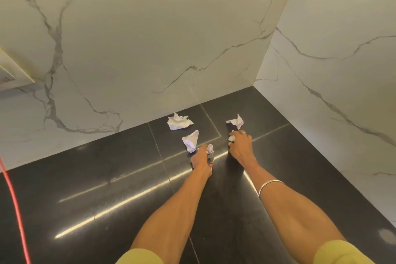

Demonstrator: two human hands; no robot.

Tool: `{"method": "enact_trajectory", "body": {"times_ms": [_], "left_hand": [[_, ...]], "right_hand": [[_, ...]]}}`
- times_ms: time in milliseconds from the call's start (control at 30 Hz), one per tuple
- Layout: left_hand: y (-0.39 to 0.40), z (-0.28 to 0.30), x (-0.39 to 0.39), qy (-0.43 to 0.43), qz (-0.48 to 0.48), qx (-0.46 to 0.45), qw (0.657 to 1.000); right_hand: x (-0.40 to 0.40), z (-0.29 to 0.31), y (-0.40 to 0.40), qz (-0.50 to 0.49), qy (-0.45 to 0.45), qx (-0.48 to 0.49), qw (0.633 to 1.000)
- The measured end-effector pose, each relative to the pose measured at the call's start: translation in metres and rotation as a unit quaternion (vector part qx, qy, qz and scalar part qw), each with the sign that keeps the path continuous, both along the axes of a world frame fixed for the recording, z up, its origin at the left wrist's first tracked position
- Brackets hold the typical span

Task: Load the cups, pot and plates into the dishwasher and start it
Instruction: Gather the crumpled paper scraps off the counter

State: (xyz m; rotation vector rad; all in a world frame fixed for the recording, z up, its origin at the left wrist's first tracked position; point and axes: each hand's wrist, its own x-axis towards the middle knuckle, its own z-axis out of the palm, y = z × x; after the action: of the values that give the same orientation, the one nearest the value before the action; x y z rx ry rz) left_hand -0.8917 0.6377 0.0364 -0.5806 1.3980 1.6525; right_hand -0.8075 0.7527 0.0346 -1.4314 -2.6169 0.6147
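Note:
No cups, pot, plates or dishwasher show in the head view. I see a dark glossy tiled surface in a corner of white marble walls. My left hand grips a crumpled wad of paper. My right hand reaches forward with its fingers curled round a small white paper scrap. Three more crumpled white papers lie just beyond my hands: one at the back left, one near my left hand, and one ahead of my right hand.
Marble walls close the space at the back and on the right. A red cord runs down the left edge. A pale ledge or fixture juts out at the upper left.

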Motion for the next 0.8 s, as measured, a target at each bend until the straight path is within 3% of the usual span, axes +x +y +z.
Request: {"method": "enact_trajectory", "body": {"times_ms": [333, 667, 800], "left_hand": [[0.001, -0.008, -0.002, 0.007, -0.035, -0.023, 0.999], [0.014, -0.008, -0.019, 0.008, -0.096, 0.033, 0.995], [0.011, -0.009, -0.022, 0.031, -0.122, 0.043, 0.991]], "right_hand": [[0.027, 0.020, -0.008, -0.121, 0.158, -0.120, 0.973], [0.013, 0.036, 0.017, -0.054, 0.137, -0.097, 0.984], [-0.002, 0.042, 0.032, -0.043, 0.080, -0.092, 0.992]]}}
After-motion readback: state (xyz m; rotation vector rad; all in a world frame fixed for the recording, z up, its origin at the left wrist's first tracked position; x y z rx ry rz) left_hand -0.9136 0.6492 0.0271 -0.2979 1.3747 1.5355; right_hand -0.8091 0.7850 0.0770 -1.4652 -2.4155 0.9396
